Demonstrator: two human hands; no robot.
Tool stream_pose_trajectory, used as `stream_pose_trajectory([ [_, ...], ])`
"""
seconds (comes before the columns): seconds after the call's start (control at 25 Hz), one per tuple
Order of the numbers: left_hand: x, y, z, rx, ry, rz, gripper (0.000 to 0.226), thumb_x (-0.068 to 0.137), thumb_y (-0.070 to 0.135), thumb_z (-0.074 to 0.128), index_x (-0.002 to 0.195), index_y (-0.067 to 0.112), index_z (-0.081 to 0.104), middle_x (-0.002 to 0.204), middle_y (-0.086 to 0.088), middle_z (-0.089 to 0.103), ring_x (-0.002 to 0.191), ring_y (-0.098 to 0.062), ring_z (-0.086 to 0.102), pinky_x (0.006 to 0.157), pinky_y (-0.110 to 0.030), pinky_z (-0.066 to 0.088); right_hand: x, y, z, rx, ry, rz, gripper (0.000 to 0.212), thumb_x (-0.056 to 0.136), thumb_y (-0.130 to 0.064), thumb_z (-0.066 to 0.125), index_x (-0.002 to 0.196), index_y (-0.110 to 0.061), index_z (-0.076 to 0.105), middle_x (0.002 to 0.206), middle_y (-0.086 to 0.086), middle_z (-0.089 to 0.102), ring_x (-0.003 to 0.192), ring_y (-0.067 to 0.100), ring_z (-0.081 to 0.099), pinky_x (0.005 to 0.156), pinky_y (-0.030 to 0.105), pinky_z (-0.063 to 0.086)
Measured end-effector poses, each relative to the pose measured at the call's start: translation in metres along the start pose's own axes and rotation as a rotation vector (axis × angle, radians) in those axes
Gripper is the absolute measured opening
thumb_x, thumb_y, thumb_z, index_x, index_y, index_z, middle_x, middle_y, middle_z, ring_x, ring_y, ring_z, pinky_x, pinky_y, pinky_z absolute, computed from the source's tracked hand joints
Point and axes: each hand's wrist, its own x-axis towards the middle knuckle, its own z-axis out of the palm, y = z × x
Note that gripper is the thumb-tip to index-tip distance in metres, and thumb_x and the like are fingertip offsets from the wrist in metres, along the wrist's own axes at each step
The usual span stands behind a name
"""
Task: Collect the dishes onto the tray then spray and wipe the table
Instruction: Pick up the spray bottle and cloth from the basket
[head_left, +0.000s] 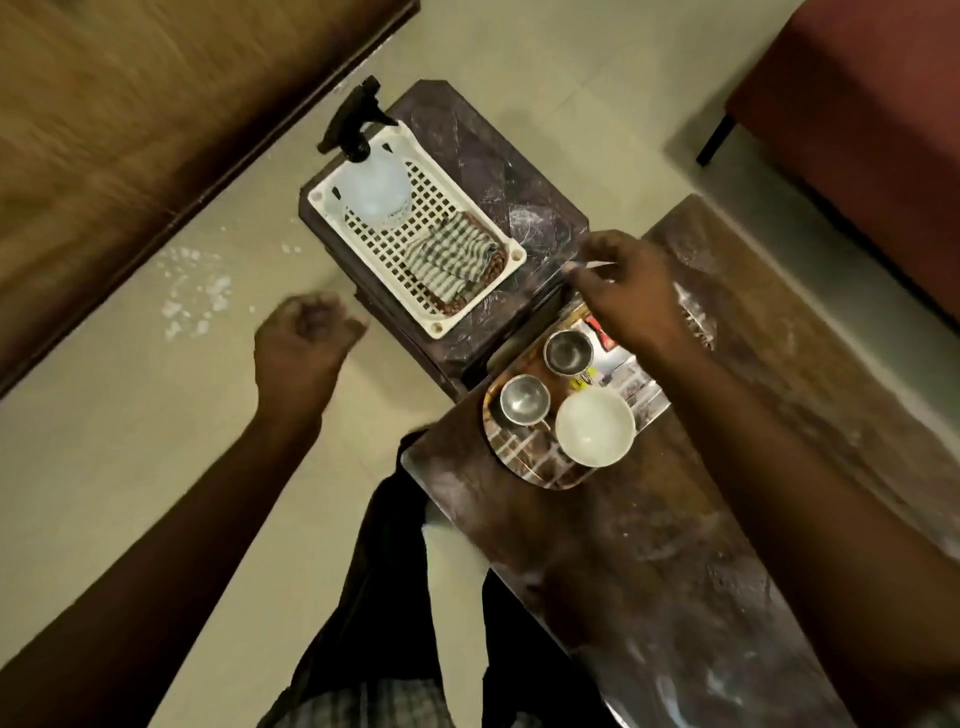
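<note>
The tray (524, 457) sits on the dark worktop (649, 571), near its far-left corner, w/ two steel cups (524, 400) and a white bowl (595, 426) already on it. So the dishes we can see are collected; spray-and-wipe looks like what's left.

Our right hand (631, 291) hovers just beyond the tray's far end, fingers pinched on something thin and pale, maybe a spoon or a stick. It's too blurred to name. Our left hand (301, 348) hangs over the floor, loosely curled, holding nothing.

Key relation: the spray bottle (371, 182) and striped cloth (449, 257) sit in a white basket (498, 249) on a small stool (519, 176) just beyond the worktop's end, forward-left of the right hand and forward-right of the left. The cloth is at the basket's near end, bottle at the far end, trigger head pointing away-left. The basket's long axis runs diagonally, far-left to near-right. Right hand is nearer but occupied; left is free, so we'd judge left goes for the bottle.

Hard to see: the right forearm hides the tray's far-right part, so any dish there can't be ruled out. The left hand is motion-smeared. The worktop's near end is cut off.
</note>
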Motion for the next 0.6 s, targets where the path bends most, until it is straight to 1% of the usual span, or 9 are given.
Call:
stream_pose_trajectory([
  [0.12,0.062,0.03,0.006,0.07,-0.048,0.154,0.066,0.077,0.035,0.091,0.134,0.021,0.06,0.137,0.006,0.065,0.126,-0.009,0.063,0.1,-0.025,0.054,0.019,-0.033,0.042,-0.033,0.003,-0.008,0.046,0.095,-0.035,0.077,0.136,-0.015,0.07,0.132,0.003,0.074,0.11,0.017,0.071,0.099,0.035,0.056],
  [0.16,0.08,0.036,0.011,0.092,-0.081,0.192,0.07,0.076,0.037,0.092,0.136,0.022,0.058,0.138,0.008,0.063,0.127,-0.004,0.061,0.097,-0.017,0.052,0.029,-0.039,0.055,-0.049,-0.006,0.0,0.048,0.095,-0.035,0.077,0.137,-0.014,0.069,0.135,0.004,0.073,0.114,0.018,0.07,0.099,0.033,0.055],
  [0.2,0.099,0.042,0.015,0.108,-0.107,0.224,0.074,0.075,0.036,0.093,0.137,0.021,0.056,0.138,0.007,0.063,0.125,-0.002,0.061,0.095,-0.014,0.052,0.037,-0.047,0.07,-0.071,-0.024,0.02,0.048,0.096,-0.033,0.076,0.138,-0.013,0.068,0.136,0.005,0.072,0.116,0.02,0.07,0.1,0.033,0.055],
  [0.24,0.118,0.046,0.019,0.121,-0.125,0.252,0.079,0.073,0.037,0.094,0.139,0.018,0.054,0.138,0.004,0.062,0.125,-0.004,0.062,0.097,-0.018,0.055,0.045,-0.051,0.084,-0.096,-0.041,0.043,0.047,0.096,-0.031,0.076,0.138,-0.013,0.067,0.136,0.006,0.072,0.118,0.022,0.07,0.1,0.035,0.055],
  [0.28,0.136,0.048,0.023,0.131,-0.145,0.274,0.085,0.072,0.039,0.094,0.141,0.017,0.051,0.14,0.001,0.061,0.127,-0.009,0.061,0.103,-0.027,0.056,0.052,-0.055,0.097,-0.144,-0.052,0.063,0.047,0.096,-0.029,0.075,0.139,-0.013,0.066,0.134,0.007,0.072,0.118,0.025,0.07,0.1,0.036,0.056],
  [0.36,0.165,0.053,0.029,0.171,-0.203,0.303,0.091,0.072,0.04,0.094,0.146,0.016,0.047,0.145,0.0,0.059,0.134,-0.013,0.058,0.112,-0.038,0.051,0.061,-0.059,0.12,-0.282,-0.058,0.096,0.05,0.095,-0.031,0.074,0.141,-0.016,0.061,0.132,0.009,0.072,0.118,0.028,0.07,0.099,0.041,0.057],
  [0.44,0.188,0.056,0.033,0.226,-0.267,0.332,0.086,0.074,0.043,0.092,0.144,0.019,0.049,0.141,0.003,0.063,0.131,-0.011,0.06,0.112,-0.042,0.051,0.067,-0.057,0.138,-0.398,-0.061,0.129,0.054,0.093,-0.03,0.073,0.143,-0.018,0.056,0.129,0.009,0.072,0.12,0.031,0.066,0.098,0.046,0.058],
  [0.52,0.202,0.056,0.037,0.28,-0.316,0.361,0.076,0.076,0.049,0.088,0.14,0.027,0.053,0.133,0.009,0.067,0.125,-0.008,0.064,0.11,-0.045,0.052,0.07,-0.053,0.148,-0.496,-0.046,0.126,0.054,0.092,-0.021,0.071,0.143,-0.016,0.054,0.128,0.012,0.07,0.125,0.034,0.06,0.097,0.049,0.055],
  [0.6,0.211,0.057,0.045,0.3,-0.367,0.377,0.069,0.082,0.05,0.085,0.14,0.028,0.055,0.127,0.008,0.069,0.117,-0.008,0.067,0.107,-0.045,0.054,0.071,-0.051,0.157,-0.498,-0.013,0.151,0.054,0.09,-0.012,0.069,0.142,-0.014,0.055,0.126,0.014,0.07,0.127,0.037,0.057,0.098,0.051,0.054],
])
